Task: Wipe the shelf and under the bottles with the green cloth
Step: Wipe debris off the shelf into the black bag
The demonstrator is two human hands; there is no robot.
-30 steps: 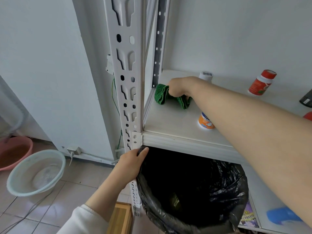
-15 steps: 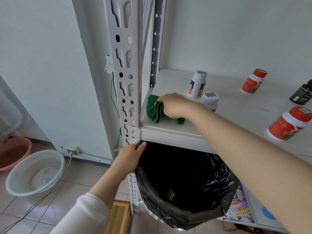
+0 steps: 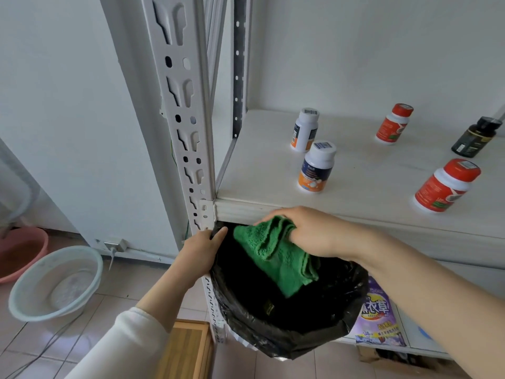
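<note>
My right hand (image 3: 308, 232) grips the green cloth (image 3: 276, 255), which hangs off the front edge of the white shelf (image 3: 369, 214) over a bin lined with a black bag (image 3: 287, 332). My left hand (image 3: 202, 248) holds the bag's rim beside the shelf post. On the shelf stand two white bottles with orange and blue labels (image 3: 315, 166) (image 3: 304, 129), two red-capped bottles (image 3: 445, 187) (image 3: 393, 123) and a dark bottle (image 3: 474, 136).
The perforated white shelf post (image 3: 185, 119) rises on the left. On the tiled floor lie a pale basin (image 3: 56, 283), a pink basin (image 3: 21, 250) and cables. A wooden box (image 3: 185, 348) sits below. A purple packet (image 3: 379, 315) lies on the lower shelf.
My right hand has drawn the green cloth forward across the shelf's left part and off its front edge, over the black bag. My left hand has stayed on the bag's rim.
</note>
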